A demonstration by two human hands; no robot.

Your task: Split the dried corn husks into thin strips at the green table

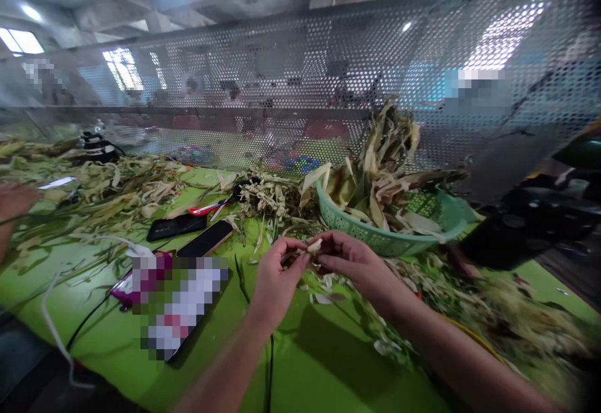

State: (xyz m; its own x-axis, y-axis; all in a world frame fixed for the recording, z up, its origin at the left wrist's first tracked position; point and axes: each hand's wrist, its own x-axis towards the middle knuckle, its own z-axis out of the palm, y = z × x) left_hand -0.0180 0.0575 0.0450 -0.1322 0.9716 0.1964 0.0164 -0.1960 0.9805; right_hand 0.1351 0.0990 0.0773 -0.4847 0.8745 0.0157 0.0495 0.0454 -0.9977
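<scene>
My left hand and my right hand meet above the green table, fingertips pinched together. Between them is a small pale piece of corn husk, folded or twisted; its lower part is hidden by my fingers. Just behind my hands stands a green plastic basket holding dry corn husks. Small pale scraps of husk lie on the table under my hands.
To the left lie a phone, a dark case, a red cutter, a purple packet and cables. Husks cover the back left, husk threads the right. A perforated metal screen rises behind. Another person's hand shows at far left.
</scene>
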